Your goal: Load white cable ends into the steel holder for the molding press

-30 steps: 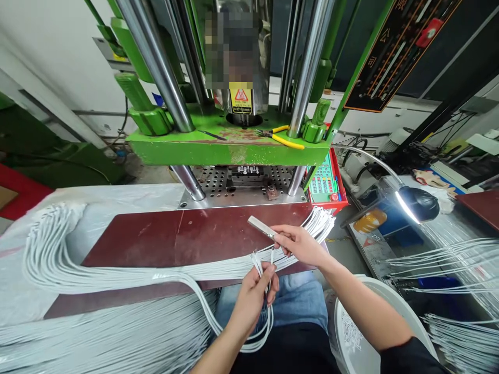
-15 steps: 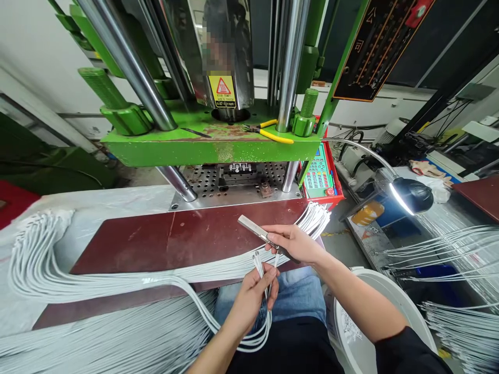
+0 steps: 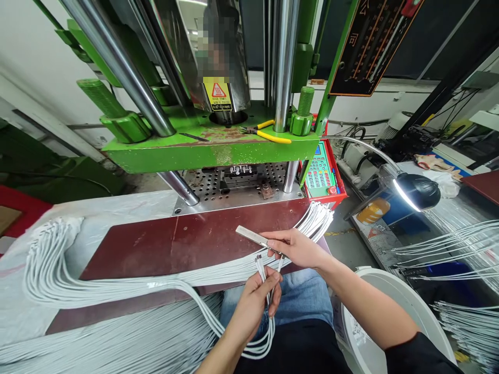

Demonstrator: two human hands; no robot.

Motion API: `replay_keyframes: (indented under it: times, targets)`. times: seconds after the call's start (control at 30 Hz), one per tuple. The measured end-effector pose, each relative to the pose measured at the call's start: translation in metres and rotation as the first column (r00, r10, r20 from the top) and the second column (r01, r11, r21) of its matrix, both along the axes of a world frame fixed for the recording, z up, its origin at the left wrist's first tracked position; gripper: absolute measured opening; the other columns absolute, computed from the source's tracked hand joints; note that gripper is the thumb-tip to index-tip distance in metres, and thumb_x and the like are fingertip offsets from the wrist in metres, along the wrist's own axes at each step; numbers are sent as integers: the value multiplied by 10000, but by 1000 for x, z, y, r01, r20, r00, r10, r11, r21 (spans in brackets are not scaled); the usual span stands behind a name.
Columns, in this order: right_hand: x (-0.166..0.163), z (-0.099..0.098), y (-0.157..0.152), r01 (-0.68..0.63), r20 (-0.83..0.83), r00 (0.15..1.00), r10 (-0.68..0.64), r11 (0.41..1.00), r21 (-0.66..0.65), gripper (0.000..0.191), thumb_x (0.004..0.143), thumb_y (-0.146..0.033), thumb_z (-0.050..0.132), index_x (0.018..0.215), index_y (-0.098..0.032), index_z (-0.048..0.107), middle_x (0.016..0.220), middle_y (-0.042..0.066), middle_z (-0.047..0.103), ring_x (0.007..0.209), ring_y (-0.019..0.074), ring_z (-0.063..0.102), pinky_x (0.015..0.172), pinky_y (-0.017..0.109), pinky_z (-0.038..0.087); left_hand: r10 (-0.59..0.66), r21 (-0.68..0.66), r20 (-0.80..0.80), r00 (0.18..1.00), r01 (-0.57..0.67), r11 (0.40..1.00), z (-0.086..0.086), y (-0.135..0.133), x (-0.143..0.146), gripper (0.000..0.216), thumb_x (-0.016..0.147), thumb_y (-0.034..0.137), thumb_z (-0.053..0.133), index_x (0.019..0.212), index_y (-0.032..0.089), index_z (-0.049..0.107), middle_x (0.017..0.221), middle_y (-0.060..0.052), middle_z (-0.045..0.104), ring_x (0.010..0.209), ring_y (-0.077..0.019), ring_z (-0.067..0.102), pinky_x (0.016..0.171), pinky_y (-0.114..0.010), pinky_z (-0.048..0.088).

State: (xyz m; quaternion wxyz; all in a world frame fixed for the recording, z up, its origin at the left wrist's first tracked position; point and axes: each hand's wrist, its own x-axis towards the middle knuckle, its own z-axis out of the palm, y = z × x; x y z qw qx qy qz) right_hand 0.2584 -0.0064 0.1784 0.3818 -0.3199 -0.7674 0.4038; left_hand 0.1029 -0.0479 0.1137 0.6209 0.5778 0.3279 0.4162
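Note:
My left hand (image 3: 259, 293) is closed around several thin white cables (image 3: 259, 350), whose loop hangs below it over my lap. Short cable ends with dark tips stick up above its fingers. In my right hand (image 3: 298, 249) is a flat-bladed metal tool (image 3: 249, 236), its blade pointing left over the brown board (image 3: 202, 239); its grip is mostly hidden by the fingers. One white cable end rises between the two hands, just under the right fingers; whether they touch it, I cannot tell. A long bundle of white cables (image 3: 113, 291) lies across the board behind my hands.
A green press (image 3: 214, 156) with steel columns stands ahead, yellow-handled pliers (image 3: 273, 137) on its plate. A control panel (image 3: 322, 174) is at its right, beside a lit lamp (image 3: 417, 192). A white bin (image 3: 354, 332) stands right of my lap; more cables (image 3: 117, 332) lie at lower left.
The view has shifted slightly. Both hands keep their holds; the tool has tilted a little flatter, and its dark handle is now less visible behind the right fingers.

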Motion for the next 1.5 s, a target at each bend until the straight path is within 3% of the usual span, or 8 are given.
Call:
replay_keyframes:
  times: [0.33,0.6,0.77,0.93,1.03,1.2,1.37,1.5]
  targets:
    - [2,6,-2,-34,-56,998,30,996,-80,466,872,-329,459,1286,-117,488,813,52,559,676,41,462,636,168,392,29,-4,-32,999,-29,1000,4,-1,1,361,843,456,487,898,113,389,536,7,419,385,-84,317,396,-230,240]
    - [0,3,-4,57,44,997,-58,998,33,430,876,-342,446,1271,-186,516,782,22,554,694,42,471,630,156,379,25,21,-35,999,-24,999,7,0,5,340,859,437,471,871,103,407,555,-8,447,390,-83,336,409,-233,253]
    - [6,1,1,18,-12,1000,-18,1000,13,472,872,-361,455,1296,-157,487,817,41,565,695,44,473,633,157,393,44,77,6,999,-44,996,9,-1,3,346,842,405,532,898,75,443,795,-73,532,603,-107,499,626,-278,402]
    - [11,7,1,26,20,999,-27,999,36,457,877,-361,446,1286,-163,497,807,41,568,712,52,490,645,156,398,132,59,126,983,-140,988,9,-1,-6,280,832,341,561,905,72,532,834,-73,493,761,-119,485,751,-279,391]
    - [11,9,0,28,36,999,-29,999,40,452,876,-365,449,1280,-169,503,804,38,569,716,52,494,650,155,399,142,49,138,980,-150,987,8,0,-11,337,850,355,534,991,48,538,765,-71,494,691,-113,470,701,-276,382]
    - [10,7,2,-14,29,999,14,1000,11,471,876,-386,447,1292,-168,490,847,41,574,703,44,482,648,157,398,43,48,66,997,-46,998,8,-2,-14,430,874,375,496,1148,55,407,671,-36,486,523,-80,382,529,-249,325]
    - [9,5,4,-27,20,999,27,1000,9,465,868,-397,456,1264,-160,516,809,37,560,695,50,479,651,166,398,56,50,87,995,-60,997,15,-10,-8,290,870,363,491,890,83,418,595,-22,453,460,-64,320,460,-220,250]
    - [8,7,3,-57,34,998,56,998,30,455,871,-412,447,1252,-177,531,847,40,562,698,50,463,641,162,380,88,21,91,992,-91,996,19,-14,-4,295,846,364,517,861,80,436,558,-22,441,439,-69,311,445,-217,233]
